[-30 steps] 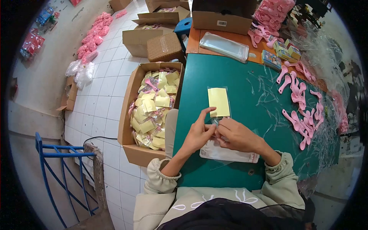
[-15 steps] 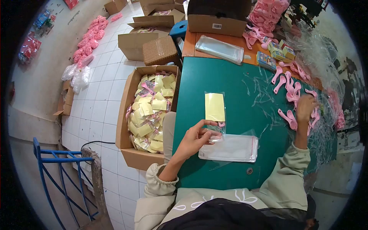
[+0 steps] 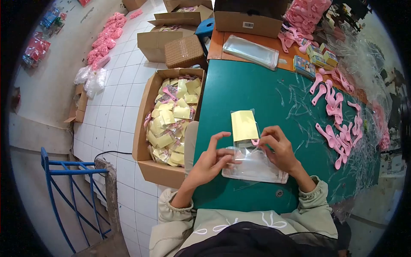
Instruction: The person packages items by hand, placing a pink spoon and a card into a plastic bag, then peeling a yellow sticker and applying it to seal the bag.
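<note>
A clear plastic bag (image 3: 246, 153) with a pale yellow card (image 3: 244, 124) at its far end lies in front of me on the green table (image 3: 218, 96). My left hand (image 3: 209, 165) is at the near left of this bag, index finger raised, thumb and another finger pinching its clear edge. From the right, my right hand (image 3: 280, 150) pinches a small pink spoon (image 3: 255, 141) just below the card; most of the spoon is hidden. Under both hands rests a stack of clear bags (image 3: 257, 172).
Loose pink spoons (image 3: 334, 105) and plastic scraps lie at the right. On the left stands a carton (image 3: 147, 165) full of packets with yellow cards. Farther back are another stack of clear bags (image 3: 250, 51), small boxes (image 3: 304, 66) and a brown carton (image 3: 248, 17).
My right hand has come left from the pile of spoons to the bag with the card. My left index finger has lifted, and the card has shifted slightly toward me.
</note>
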Action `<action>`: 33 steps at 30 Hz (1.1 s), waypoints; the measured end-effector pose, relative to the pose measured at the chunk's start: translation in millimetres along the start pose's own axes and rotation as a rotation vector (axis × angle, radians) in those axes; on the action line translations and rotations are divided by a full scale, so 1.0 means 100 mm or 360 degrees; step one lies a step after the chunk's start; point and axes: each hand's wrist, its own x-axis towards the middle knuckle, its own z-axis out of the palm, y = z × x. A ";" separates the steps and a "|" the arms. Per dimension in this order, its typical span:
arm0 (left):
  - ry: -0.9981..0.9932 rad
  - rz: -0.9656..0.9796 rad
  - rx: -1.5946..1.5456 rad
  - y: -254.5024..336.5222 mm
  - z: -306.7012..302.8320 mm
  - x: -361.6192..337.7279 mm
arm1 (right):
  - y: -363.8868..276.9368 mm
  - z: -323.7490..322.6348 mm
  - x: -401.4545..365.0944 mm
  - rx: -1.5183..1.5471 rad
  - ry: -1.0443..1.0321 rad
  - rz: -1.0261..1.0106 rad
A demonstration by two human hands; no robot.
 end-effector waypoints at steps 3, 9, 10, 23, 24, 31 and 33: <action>0.0015 0.0318 0.0667 0.03 0.06 0.10 | 0.00 -0.02 0.01 0.0089 -0.0014 -0.0029; 0.0237 0.0407 0.0742 -0.13 0.11 0.19 | -0.04 -0.10 0.01 0.0255 -0.0098 0.0214; 0.0267 0.0419 0.0740 -0.17 0.11 0.20 | -0.04 -0.10 0.02 0.0297 -0.0103 0.0285; 0.0380 0.0236 0.0762 -0.20 0.12 0.26 | 0.11 0.10 -0.05 0.1090 0.0021 0.0999; 0.0391 0.0229 0.0787 -0.19 0.12 0.26 | 0.11 0.11 -0.05 0.1072 0.0032 0.1003; 0.0529 0.0218 0.0542 -0.17 0.17 0.29 | 0.06 0.15 -0.02 0.1154 0.0234 0.1081; 0.0547 0.0234 0.0503 -0.19 0.17 0.30 | 0.06 0.16 -0.02 0.1154 0.0216 0.1035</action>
